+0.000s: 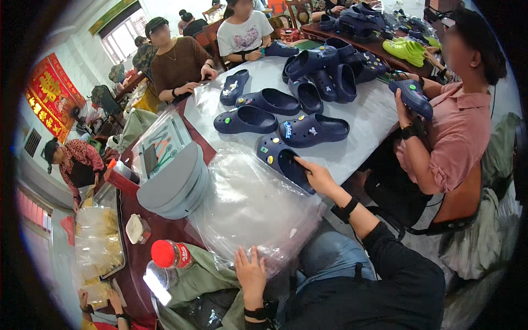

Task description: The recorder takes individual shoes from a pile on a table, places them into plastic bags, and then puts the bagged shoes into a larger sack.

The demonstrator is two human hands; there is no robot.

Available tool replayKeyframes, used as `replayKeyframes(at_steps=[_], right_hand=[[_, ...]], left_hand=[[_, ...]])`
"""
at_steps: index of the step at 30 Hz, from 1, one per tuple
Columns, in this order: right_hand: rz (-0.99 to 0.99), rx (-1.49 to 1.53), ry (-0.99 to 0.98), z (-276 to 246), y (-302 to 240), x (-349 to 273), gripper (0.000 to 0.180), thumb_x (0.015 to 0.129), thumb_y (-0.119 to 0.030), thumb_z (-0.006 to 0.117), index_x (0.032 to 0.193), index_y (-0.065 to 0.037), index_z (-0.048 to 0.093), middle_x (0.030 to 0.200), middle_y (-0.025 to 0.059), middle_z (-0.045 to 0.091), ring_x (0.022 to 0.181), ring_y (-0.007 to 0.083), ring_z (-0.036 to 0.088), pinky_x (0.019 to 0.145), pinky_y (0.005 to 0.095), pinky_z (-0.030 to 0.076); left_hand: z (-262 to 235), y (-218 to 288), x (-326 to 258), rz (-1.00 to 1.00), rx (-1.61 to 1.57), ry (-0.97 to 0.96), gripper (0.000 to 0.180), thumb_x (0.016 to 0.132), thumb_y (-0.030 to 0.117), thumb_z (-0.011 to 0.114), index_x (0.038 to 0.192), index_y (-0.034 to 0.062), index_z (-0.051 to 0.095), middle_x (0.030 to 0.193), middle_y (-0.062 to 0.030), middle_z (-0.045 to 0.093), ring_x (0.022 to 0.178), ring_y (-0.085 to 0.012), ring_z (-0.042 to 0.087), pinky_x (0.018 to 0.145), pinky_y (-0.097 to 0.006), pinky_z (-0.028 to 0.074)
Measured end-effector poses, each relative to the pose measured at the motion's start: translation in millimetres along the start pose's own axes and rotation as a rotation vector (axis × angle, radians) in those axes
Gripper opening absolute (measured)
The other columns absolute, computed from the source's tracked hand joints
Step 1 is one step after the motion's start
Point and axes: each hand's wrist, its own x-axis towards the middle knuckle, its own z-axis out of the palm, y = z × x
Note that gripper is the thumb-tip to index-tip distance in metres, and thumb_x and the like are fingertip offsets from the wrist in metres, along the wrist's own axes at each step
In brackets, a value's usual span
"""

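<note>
Clearly, the right hand (320, 176) is the nearer one to the navy clog (281, 159), which lies at the near edge of the white-covered desk (363, 148), beside the clear plastic bags (247, 203). From the right fingers, the clog runs off toward 10 o'clock: its long axis slants from a toe at about 10 to 11 o'clock down to a heel at about 4 to 5. The index finger reaches the rim of the foot opening on the 2 o'clock side; whether the thumb pinches that rim, I cannot tell. The left hand (251, 273) lies well apart, toward 6 to 7 o'clock from the clog, its fingers slightly spread and resting on the bags' near edge. Another navy clog (316, 131) sits just beyond, at 1 o'clock, lying more crosswise.
</note>
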Motion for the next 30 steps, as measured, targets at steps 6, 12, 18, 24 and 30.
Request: replayKeyframes(at_steps=[6,12,18,24,30], right_hand=[[-0.048,-0.084,0.074,-21,-19,-10,0.061,0.082,0.004,0.044,0.136,-0.026,0.045,0.117,0.0164,0.057,0.095,0.0370,0.059,0.082,0.0414,0.048],[-0.153,-0.152,0.188,-26,-4,-18,0.062,0.082,0.007,0.045,0.135,-0.025,0.046,0.122,0.0186,0.054,0.100,0.0376,0.059,0.083,0.0406,0.050],[-0.039,0.250,0.394,-43,24,-14,0.056,0.086,0.009,0.042,0.138,-0.011,0.041,0.133,0.0151,0.050,0.111,0.0242,0.056,0.092,0.0312,0.044],[0.109,0.811,0.555,-81,1,-18,0.061,0.086,0.012,0.049,0.142,-0.009,0.034,0.132,0.0105,0.048,0.107,0.0155,0.055,0.089,0.0253,0.045],[0.390,1.043,0.017,-109,-29,-73,0.056,0.072,0.009,0.060,0.127,0.005,0.051,0.110,0.0105,0.064,0.098,0.0127,0.060,0.087,0.0251,0.046]], left_hand=[[5,-3,0,0.013,-0.006,0.007,0.052,0.088,0.026,0.057,0.130,-0.0018,0.047,0.139,-0.0246,0.040,0.129,-0.0387,0.037,0.107,-0.045,0.029],[3,-7,1,-0.005,-0.050,0.034,0.055,0.088,0.025,0.056,0.130,-0.0088,0.044,0.137,-0.0240,0.043,0.128,-0.0368,0.038,0.107,-0.044,0.030],[6,-4,4,0.006,-0.036,0.022,0.054,0.088,0.023,0.055,0.131,-0.0078,0.043,0.137,-0.0233,0.043,0.128,-0.0364,0.039,0.107,-0.044,0.029],[-11,-23,8,0.072,0.045,0.036,0.052,0.080,0.010,0.055,0.128,-0.0064,0.046,0.131,-0.0205,0.049,0.122,-0.0338,0.045,0.106,-0.042,0.031],[-29,-42,14,0.090,-0.250,0.089,0.051,0.075,0.001,0.054,0.126,-0.0025,0.050,0.126,-0.0184,0.053,0.119,-0.0342,0.047,0.103,-0.046,0.032]])
